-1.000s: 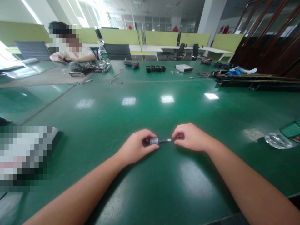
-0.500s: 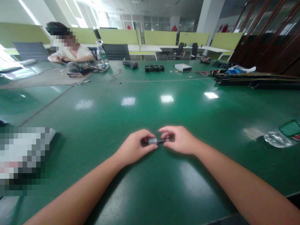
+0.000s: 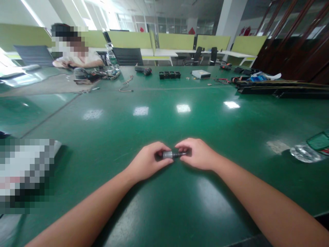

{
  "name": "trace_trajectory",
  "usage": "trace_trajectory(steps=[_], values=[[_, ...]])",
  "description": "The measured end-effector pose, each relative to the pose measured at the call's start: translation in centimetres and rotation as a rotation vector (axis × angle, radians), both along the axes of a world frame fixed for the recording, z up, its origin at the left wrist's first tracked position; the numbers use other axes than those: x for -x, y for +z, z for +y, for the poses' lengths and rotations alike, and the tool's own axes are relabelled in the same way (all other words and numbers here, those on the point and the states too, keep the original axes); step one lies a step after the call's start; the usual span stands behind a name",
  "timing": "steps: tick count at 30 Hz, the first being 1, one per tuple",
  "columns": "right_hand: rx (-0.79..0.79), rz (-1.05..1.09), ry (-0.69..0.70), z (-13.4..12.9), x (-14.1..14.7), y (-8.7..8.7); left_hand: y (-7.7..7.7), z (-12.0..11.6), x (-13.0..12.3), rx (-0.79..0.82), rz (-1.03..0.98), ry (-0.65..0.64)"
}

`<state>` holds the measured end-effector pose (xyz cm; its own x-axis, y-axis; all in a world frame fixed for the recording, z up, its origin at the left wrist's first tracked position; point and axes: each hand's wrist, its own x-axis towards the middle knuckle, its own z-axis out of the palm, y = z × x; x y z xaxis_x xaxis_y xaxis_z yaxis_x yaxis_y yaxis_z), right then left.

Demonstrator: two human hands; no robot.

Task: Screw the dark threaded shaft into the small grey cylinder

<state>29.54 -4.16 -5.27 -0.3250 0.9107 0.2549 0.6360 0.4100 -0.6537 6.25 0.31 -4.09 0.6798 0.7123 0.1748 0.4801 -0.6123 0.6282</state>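
Low over the green table, my left hand (image 3: 149, 161) pinches a small cylinder (image 3: 168, 155) with a clear grey body and a narrower black, ridged end. The cylinder lies level, its black end towards the right. My right hand (image 3: 196, 153) curls its thumb and fingers around that thin end. Its fingertips sit close to the tip, and part of the tip is hidden among them. The exact kind of the cylinder is too small to make out.
On the green table (image 3: 164, 127) a blurred-out pale object (image 3: 23, 168) lies at the left. At the right is a clear plastic bottle (image 3: 305, 153) on its side. Black bars (image 3: 280, 90), a white box (image 3: 200, 74) and a black block (image 3: 170, 74) lie farther back. A person (image 3: 77, 56) sits far left.
The fingers of my right hand have shifted slightly around the black end, and a little more of its thick ridged part shows. My left hand keeps its hold in the same place.
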Motion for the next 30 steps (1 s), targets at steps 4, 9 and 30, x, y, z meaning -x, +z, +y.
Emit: trace_trajectory(steps=[4,9,30], values=[[-0.015,-0.026,0.019,-0.07,0.06,0.23,-0.02,0.02,0.03,0.006,0.003,-0.002],[-0.023,-0.051,0.030,-0.10,0.35,0.46,0.00,0.01,-0.01,0.005,0.011,0.000],[-0.042,-0.070,0.056,0.02,0.82,0.52,0.07,-0.04,-0.07,0.017,0.012,-0.003]])
